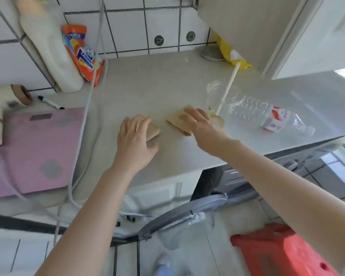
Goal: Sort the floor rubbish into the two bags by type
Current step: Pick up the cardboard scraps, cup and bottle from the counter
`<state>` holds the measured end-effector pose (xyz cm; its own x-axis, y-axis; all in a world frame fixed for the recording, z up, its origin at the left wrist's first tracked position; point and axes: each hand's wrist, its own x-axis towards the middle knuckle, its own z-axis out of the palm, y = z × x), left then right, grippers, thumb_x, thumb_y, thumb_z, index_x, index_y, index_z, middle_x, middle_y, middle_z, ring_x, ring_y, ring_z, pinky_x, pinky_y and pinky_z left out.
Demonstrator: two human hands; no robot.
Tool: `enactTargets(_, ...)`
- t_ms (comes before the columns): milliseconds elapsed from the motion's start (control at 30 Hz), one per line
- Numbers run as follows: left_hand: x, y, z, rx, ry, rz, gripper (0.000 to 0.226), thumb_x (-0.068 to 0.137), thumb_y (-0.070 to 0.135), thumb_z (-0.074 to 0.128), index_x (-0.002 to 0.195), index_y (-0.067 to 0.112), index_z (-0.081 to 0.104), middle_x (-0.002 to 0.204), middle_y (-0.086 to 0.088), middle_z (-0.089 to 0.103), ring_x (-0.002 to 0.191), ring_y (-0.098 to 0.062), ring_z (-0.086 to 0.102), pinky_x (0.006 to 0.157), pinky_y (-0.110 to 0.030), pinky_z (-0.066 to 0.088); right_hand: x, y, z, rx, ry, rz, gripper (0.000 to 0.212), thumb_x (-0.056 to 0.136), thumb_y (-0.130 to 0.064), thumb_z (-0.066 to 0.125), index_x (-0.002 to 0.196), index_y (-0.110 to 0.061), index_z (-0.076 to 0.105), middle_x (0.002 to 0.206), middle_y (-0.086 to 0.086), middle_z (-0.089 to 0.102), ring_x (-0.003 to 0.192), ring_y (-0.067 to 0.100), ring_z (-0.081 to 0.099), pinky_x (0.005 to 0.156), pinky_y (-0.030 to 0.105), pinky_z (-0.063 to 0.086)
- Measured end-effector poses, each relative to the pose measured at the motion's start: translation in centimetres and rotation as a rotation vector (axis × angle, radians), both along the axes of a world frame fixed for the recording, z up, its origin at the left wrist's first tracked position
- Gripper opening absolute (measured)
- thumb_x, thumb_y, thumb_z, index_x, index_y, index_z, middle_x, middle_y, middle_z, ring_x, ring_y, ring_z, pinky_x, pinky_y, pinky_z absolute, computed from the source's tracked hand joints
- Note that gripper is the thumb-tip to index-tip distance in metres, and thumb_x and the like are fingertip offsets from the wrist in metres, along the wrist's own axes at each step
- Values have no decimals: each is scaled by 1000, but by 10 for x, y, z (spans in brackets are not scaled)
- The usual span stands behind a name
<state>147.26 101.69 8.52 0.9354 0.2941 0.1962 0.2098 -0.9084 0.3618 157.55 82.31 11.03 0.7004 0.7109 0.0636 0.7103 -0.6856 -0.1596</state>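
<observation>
Pale speckled countertop [147, 82] ran from a white tiled wall [127, 22] toward the near edge, where it dropped to a tiled floor. Left hand [134, 136] lay with fingers spread and lightly bent over a small folded brown cardboard piece [152, 131], touching it; whether it gripped was unclear. Right hand [197, 122] rested its straight fingers on a flattened brown paper piece [177, 121] just to the right. Bare counter lay open between and beyond the two hands. Right of the right hand a clear plastic cup [217, 96] lay on its side with a white straw [228, 88], and further right a crushed clear bottle [267, 116] with a red-and-white label, its writing too blurred to read. At far left an orange detergent bag [82, 54] showed the letters "Ti", beside a white jug [52, 50]. A pink scale [38, 148] sat at near left, a cable [88, 108] crossing by it. Yellow packaging [227, 50] leaned far right. Below, a red stool [281, 251] stood on the floor.
</observation>
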Motion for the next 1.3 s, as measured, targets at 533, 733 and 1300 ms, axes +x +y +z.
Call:
enactTargets(533,23,38,-9,-247,-325,13,41,69,-2,65,109,5,64,112,-9,63,100,-30,60,88,-28,41,2,27,-30,206,-162,-11,40,68,-7,75,107,-11,65,118,4,62,115,41,49,93,42,48)
enactTargets(733,10,9,6,-333,-322,-94,38,72,-2,65,109,5,64,109,-6,63,95,-10,54,84,2,29,-51,-4,-26,513,66,-207,37,75,-9,67,112,-13,60,116,-3,63,116,24,49,94,33,45)
enactTargets(1300,-120,-205,-24,-606,73,-624,32,81,11,66,111,22,61,108,10,59,98,-1,56,84,-11,43,-297,-213,-51,813,187,-922,29,81,-9,70,107,-19,64,98,-9,69,87,5,64,70,11,49)
